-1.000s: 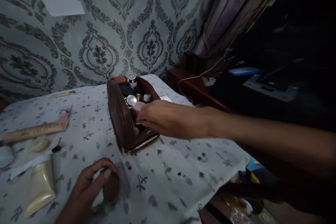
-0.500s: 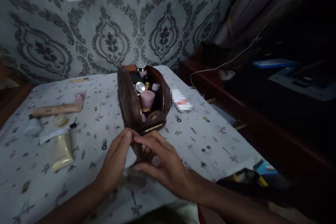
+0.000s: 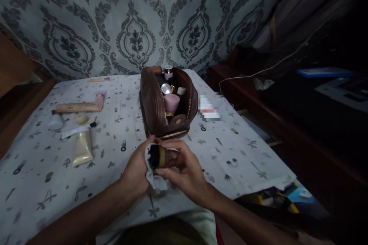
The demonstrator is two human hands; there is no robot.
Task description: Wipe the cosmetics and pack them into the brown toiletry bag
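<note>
In front of the bag, my right hand [image 3: 186, 170] grips a small jar [image 3: 158, 156] with a black end and a yellowish band. My left hand [image 3: 136, 168] is curled around a crumpled white tissue or cloth [image 3: 157, 184], which presses against the jar's black end. Just beyond my fingers stands a brown toiletry bag [image 3: 151, 103], unzipped at the top. Inside it show a pink-capped container [image 3: 172, 102], a round silver lid [image 3: 166, 89] and several other bottles. The inner fingers of both hands are partly hidden.
On the left of the patterned tablecloth [image 3: 115, 183] lie a cream tube [image 3: 83, 147], a long beige tube [image 3: 77, 107], a small white jar [image 3: 56, 121] and a little yellowish pot [image 3: 81, 118]. A blurred white packet [image 3: 209, 108] lies right of the bag. Behind rises the wallpapered wall [image 3: 161, 7].
The jar has turned into view between my hands, and more of the white tissue or cloth shows around it. The view has shifted, so the bag and table items appear farther right.
</note>
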